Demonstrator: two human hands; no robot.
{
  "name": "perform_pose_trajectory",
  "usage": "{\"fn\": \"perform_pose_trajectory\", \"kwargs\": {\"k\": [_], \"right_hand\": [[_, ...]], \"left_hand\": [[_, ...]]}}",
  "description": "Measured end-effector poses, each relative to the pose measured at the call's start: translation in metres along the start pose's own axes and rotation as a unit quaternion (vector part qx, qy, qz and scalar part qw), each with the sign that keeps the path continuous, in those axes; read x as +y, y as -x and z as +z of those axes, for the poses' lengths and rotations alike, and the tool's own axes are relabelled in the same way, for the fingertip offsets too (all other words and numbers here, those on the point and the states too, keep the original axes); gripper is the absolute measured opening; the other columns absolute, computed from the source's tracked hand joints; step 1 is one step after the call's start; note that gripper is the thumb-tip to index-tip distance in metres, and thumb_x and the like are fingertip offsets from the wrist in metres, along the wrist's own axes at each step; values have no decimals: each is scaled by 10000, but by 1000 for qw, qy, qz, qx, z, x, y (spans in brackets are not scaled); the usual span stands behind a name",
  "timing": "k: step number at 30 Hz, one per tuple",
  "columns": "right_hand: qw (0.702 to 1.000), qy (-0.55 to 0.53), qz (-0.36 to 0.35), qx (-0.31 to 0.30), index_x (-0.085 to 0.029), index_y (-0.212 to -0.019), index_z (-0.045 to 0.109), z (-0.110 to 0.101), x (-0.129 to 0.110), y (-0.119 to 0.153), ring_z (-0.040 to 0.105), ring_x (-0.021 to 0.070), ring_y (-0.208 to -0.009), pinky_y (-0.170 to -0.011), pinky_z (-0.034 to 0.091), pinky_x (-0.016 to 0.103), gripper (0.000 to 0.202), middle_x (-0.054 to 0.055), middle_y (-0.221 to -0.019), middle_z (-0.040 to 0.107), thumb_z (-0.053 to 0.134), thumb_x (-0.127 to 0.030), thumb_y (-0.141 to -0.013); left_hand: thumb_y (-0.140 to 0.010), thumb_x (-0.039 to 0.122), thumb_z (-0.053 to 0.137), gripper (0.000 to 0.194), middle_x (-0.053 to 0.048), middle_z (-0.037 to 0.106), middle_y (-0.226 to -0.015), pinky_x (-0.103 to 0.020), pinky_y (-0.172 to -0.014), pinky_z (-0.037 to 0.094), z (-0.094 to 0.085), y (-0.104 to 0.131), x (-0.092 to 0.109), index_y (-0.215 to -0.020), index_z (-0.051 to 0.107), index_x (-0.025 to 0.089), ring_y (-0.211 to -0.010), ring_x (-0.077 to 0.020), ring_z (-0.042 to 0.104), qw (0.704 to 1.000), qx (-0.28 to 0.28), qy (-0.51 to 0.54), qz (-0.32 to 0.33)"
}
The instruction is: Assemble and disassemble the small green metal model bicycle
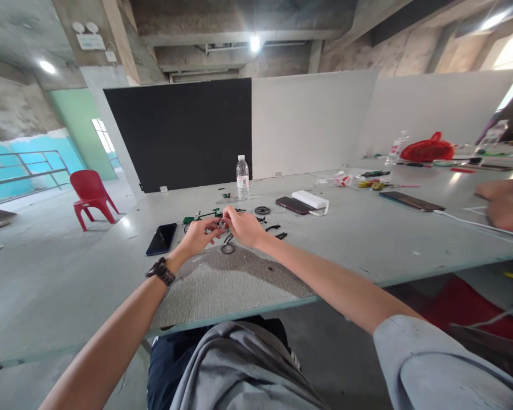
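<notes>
Above the table point(359, 239), hands point(220, 229) together.

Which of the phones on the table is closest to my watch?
The leftmost phone, just beyond your watch; the middle phone and rightmost phone lie farther off.

A clear plastic water bottle with a white cap point(243, 177) stands upright on the grey tabletop point(346, 228). Behind the bottle rise a black panel point(183, 131) and, joining it on the right, a white panel point(308, 122). Left of the bottle and nearer the viewer lies a dark smartphone with a blue edge point(161, 239); farther left, off the table, stands a red plastic chair point(88, 196). Right of the bottle are a dark reddish phone point(293, 205) and a white power bank with a white cable point(310, 199). Well to its right sits a red plastic bag point(428, 149).
</notes>
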State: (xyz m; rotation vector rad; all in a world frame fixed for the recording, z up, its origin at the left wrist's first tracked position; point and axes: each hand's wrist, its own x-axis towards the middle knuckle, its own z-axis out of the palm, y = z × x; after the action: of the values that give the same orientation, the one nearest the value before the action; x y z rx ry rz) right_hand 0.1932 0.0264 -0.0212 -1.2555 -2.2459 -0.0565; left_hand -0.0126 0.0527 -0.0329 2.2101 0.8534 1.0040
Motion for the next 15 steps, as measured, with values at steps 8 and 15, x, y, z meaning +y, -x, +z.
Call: {"fn": "perform_pose_trajectory", "kwargs": {"k": [8, 15], "right_hand": [[999, -8, 27, 18, -241, -1081, 389, 4, 5, -3, 459, 185, -633, -595, 221, 312, 92, 25, -818, 601, 359, -298, -1015], [998, -34, 40, 23, -240, -1070, 404, 2, 4, -3, 486, 185, -648, -601, 229, 310, 90, 41, -862, 644, 351, -301, -1030]], "left_hand": [[-931, 433, 703, 431, -64, 785, -861, -307, -632, 583, 0, -1, 0, -1276, 713, 174, -676, -182, 701, 1000, -4, 3, -1], [-940, 426, 689, 419, -58, 791, -872, -301, -626, 570, 1, -1, -4, -1275, 706, 175, -650, -169, 687, 1000, -3, -4, 1]]}}
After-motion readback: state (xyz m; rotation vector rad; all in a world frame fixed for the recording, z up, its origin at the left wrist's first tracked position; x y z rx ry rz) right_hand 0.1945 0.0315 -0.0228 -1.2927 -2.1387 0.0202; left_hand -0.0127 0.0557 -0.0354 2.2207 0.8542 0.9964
